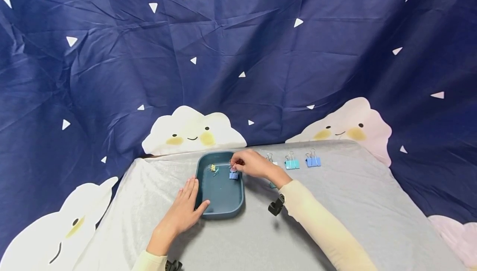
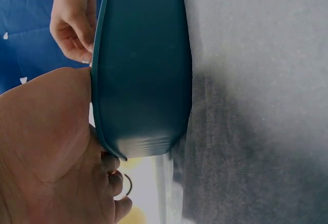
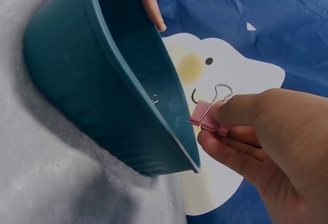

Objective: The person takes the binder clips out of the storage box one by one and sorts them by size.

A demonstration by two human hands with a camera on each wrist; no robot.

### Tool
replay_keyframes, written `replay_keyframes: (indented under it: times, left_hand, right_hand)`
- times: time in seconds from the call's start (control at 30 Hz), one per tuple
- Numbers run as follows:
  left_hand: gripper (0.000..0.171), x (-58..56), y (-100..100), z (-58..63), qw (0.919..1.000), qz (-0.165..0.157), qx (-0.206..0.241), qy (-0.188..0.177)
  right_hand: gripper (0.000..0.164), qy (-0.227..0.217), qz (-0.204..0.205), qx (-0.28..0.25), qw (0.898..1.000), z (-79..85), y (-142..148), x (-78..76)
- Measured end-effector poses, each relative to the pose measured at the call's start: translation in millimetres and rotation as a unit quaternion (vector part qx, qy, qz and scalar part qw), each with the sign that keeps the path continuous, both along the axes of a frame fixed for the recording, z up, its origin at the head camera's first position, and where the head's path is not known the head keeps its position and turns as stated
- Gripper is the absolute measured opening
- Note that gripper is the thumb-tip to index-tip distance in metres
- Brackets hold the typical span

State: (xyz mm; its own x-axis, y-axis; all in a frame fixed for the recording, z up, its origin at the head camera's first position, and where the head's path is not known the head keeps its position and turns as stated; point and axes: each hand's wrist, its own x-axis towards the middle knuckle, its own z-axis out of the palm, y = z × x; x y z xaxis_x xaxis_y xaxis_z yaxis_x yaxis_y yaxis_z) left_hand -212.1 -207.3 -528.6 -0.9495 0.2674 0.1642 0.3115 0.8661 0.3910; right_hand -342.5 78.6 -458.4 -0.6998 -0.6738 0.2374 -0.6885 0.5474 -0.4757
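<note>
My right hand (image 1: 253,163) pinches a pink binder clip (image 3: 202,112) between thumb and fingers, over the right side of a dark teal tray (image 1: 220,212). In the right wrist view the clip hangs close above the tray's rim, its wire handle pointing up. Inside the tray, just below that hand, sits a blue binder clip (image 1: 233,176). Small yellow and teal clips (image 1: 213,169) lie in its far left part. My left hand (image 1: 182,211) rests against the tray's left edge, fingers straight along the rim and thumb over the near left corner.
Right of the tray on the grey cloth (image 1: 298,221) stand a turquoise binder clip (image 1: 292,164) and a blue one (image 1: 313,161). A pale clip (image 1: 275,163) and a teal clip (image 1: 273,185) are partly hidden by the right arm. Behind hangs a dark blue curtain (image 1: 223,88).
</note>
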Motion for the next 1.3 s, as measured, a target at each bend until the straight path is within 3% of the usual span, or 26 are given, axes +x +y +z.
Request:
replay_keyframes:
  times: [0.23,0.53,0.93,1.3]
  left_hand:
    - [0.087,-0.8,-1,-1.8,1.0000,0.004,0.000,0.003]
    - [0.086,4.7,4,9.3,0.9998,-0.001,0.016,-0.008]
    - [0.088,-1.1,-1,-2.8,1.0000,0.001,0.001,0.000]
    - [0.087,3.3,5,11.2,0.9993,0.007,-0.009,-0.036]
  right_hand:
    - [0.008,0.012,0.003,-0.006,1.000,4.2,12,4.6]
    - [0.010,0.010,0.000,-0.026,1.000,5.4,31,11.9]
    - [0.005,0.009,-0.041,-0.058,0.997,6.1,61,21.7]
    - [0.010,-0.005,-0.059,-0.076,0.995,7.3,91,31.3]
